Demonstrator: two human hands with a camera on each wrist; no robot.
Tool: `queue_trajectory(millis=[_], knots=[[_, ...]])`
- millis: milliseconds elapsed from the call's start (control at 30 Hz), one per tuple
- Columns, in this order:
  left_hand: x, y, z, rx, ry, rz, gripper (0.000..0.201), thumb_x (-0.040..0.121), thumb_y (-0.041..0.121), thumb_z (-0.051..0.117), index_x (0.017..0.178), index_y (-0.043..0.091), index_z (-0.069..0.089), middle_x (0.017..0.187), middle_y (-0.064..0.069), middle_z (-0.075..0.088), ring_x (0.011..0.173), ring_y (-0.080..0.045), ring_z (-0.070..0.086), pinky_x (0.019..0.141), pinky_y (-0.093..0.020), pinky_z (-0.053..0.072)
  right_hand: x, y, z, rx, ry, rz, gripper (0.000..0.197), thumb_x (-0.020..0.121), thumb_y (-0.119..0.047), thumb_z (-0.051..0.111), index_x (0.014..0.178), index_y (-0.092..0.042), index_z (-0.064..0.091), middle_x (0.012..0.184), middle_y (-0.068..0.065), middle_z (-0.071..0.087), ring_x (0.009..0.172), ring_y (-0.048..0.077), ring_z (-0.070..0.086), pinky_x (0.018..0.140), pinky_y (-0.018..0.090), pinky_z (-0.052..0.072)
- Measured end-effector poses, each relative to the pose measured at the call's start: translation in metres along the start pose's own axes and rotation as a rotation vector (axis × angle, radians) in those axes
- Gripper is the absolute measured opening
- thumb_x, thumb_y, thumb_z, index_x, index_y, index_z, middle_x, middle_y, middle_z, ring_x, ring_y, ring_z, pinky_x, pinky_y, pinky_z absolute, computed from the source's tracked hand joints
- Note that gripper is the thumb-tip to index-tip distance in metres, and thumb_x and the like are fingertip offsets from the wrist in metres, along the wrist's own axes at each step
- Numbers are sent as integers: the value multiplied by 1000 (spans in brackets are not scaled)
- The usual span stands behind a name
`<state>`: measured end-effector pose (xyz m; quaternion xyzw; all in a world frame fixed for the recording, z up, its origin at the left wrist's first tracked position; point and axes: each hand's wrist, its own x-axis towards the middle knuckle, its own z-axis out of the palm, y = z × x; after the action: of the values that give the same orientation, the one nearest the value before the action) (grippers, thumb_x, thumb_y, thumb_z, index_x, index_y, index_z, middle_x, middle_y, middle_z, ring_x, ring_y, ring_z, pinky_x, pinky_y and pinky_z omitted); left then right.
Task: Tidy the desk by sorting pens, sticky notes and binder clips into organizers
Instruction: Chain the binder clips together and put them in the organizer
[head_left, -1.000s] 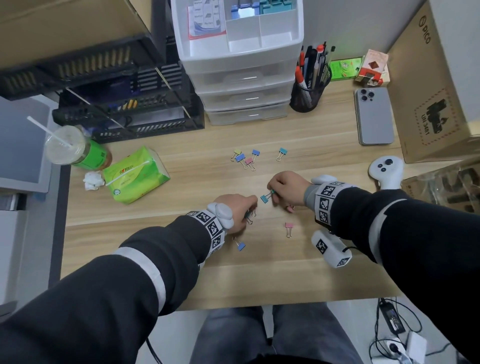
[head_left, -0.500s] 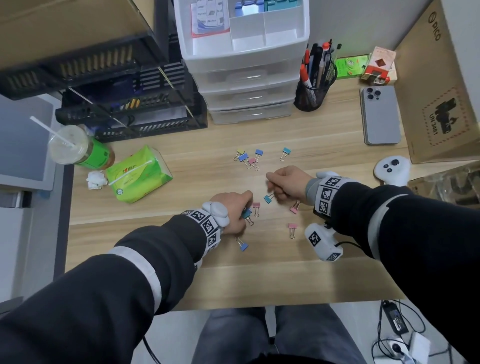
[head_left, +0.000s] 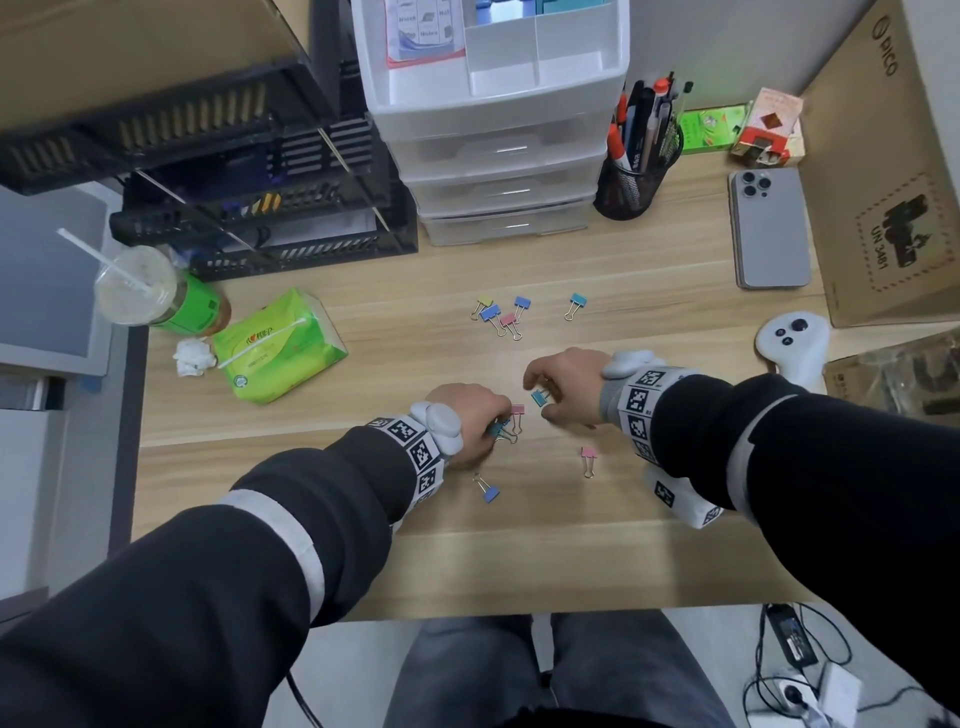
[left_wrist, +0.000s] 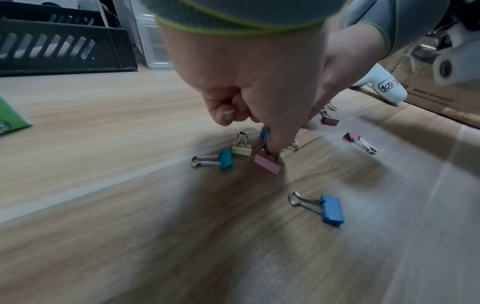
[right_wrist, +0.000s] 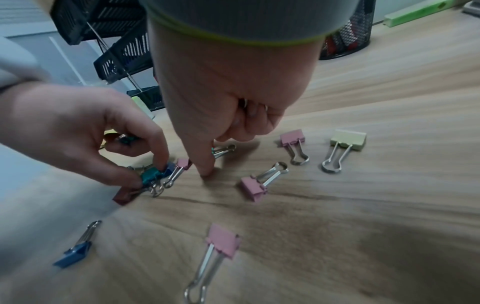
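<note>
Several small coloured binder clips lie on the wooden desk (head_left: 649, 545). My left hand (head_left: 493, 423) pinches a bunch of binder clips (right_wrist: 153, 174), teal, blue and pink, low over the desk; the left wrist view shows its fingertips (left_wrist: 275, 144) on the pink clip (left_wrist: 267, 164). My right hand (head_left: 540, 400) is curled, with wire loops (right_wrist: 244, 102) showing inside its fingers and a teal clip (head_left: 540, 397) at its fingertips. One finger (right_wrist: 205, 170) touches the desk. Loose clips: pink (head_left: 588, 454), blue (head_left: 489, 492), a cluster (head_left: 501, 317), and teal (head_left: 575, 304).
A white drawer organizer (head_left: 498, 171) and a black mesh pen cup (head_left: 631, 187) stand at the back. Black trays (head_left: 270, 228), a drink cup (head_left: 156, 296) and a green tissue pack (head_left: 275, 353) sit at the left. At the right lie a phone (head_left: 771, 234), a controller (head_left: 789, 340) and a cardboard box (head_left: 893, 208).
My right hand has slid slightly left and toward me with the teal clip, covering a pink clip beside it. The left hand stays on its bunch of clips.
</note>
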<state>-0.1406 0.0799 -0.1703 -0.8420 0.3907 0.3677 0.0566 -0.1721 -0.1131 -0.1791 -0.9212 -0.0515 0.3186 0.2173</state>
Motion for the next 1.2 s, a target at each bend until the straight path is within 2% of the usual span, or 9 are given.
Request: queue_trajectory(millis=[133,267,400,500,600,767,900,1000,1200], knots=[[-6,0,1,-57,52,-10,32,88,31,52,115,13,58,98,-5,68,84,-30,63,70,-34,51,2,-1,2,-39,-32,14,19,84,-33,68,102,-26,64,88,-9,62,80,20,65,61,28,48],[-11,-3,-2,-90,111,-111,35,91,36,37,107,13,58,94,-7,69,79,-30,62,71,-37,53,0,-5,-1,77,4,120,24,87,-39,58,92,-15,60,82,3,68,58,24,63,62,33,52],[-11,-10,-14,-135,153,-179,37,91,34,33,90,15,64,84,-4,70,74,-28,63,63,-35,51,2,-7,-16,325,116,236,35,95,-28,53,91,6,63,91,23,68,82,36,62,73,38,50],[-12,-16,-24,-130,210,-178,38,100,38,31,82,16,56,76,-2,60,68,-27,56,59,-32,40,4,1,-35,556,134,305,30,95,-20,48,75,-2,60,72,12,69,59,21,61,52,24,47],[-8,-23,-36,-136,205,-187,32,103,34,33,92,14,56,81,-4,61,72,-27,58,63,-35,44,8,16,-52,716,38,330,27,92,-14,46,72,-5,62,69,9,74,43,19,48,43,23,42],[-2,-32,-51,-184,116,-303,29,94,9,43,118,12,58,107,-9,66,85,-28,60,73,-36,48,19,30,-62,755,72,316,24,99,-11,50,85,-4,68,72,6,71,52,11,60,38,17,39],[0,-38,-64,-234,77,-370,40,88,-2,42,125,12,51,104,-11,63,85,-29,59,72,-36,46,36,41,-68,474,193,411,31,101,-15,44,96,7,66,95,20,68,94,37,65,74,31,47],[-2,-42,-66,-249,119,-415,31,88,-2,40,116,9,47,86,-9,58,72,-27,55,62,-36,40,41,40,-69,299,193,492,44,103,-33,40,70,-6,49,72,9,54,85,35,58,72,32,38],[-2,-51,-53,-234,12,-274,30,90,11,42,100,20,69,102,-1,71,90,-28,67,75,-31,54,53,30,-67,78,121,520,55,96,-56,43,69,-9,52,68,7,57,63,25,56,68,33,47]])
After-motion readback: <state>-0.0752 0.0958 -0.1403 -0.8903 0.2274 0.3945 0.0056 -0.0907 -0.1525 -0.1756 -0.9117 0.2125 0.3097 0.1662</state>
